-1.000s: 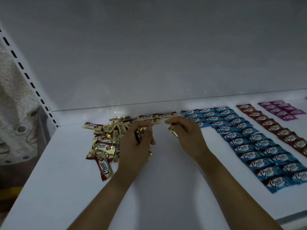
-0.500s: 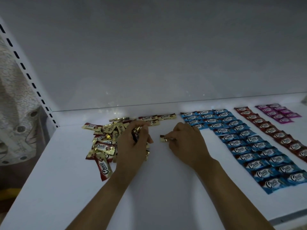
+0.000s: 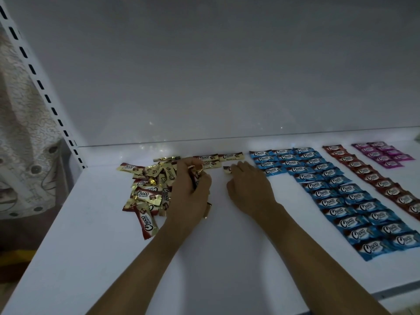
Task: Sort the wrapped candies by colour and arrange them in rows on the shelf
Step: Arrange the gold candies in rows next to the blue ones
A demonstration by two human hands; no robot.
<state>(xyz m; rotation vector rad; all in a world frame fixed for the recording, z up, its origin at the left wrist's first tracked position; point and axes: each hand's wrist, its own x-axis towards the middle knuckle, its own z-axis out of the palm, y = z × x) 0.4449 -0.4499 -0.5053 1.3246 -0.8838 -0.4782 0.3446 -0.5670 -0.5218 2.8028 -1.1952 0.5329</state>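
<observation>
White shelf (image 3: pixel 113 258): your left hand (image 3: pixel 191 192) gripped gold candies (image 3: pixel 196 173), loose pile (image 3: pixel 147 189) at nine o'clock; your right hand (image 3: pixel 250 189) pinched a gold candy (image 3: pixel 227 169), blue rows (image 3: pixel 341 196) at three.

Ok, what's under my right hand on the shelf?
One end of a gold-wrapped candy sticks out from under the right hand, lying on the white shelf. The hand covers the rest of it, so whether the fingers pinch it or only press it can't be seen.

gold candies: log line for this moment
left hand holds gold candies | right hand touches candy by gold row | pile unsorted | blue, red, pink in rows
</observation>
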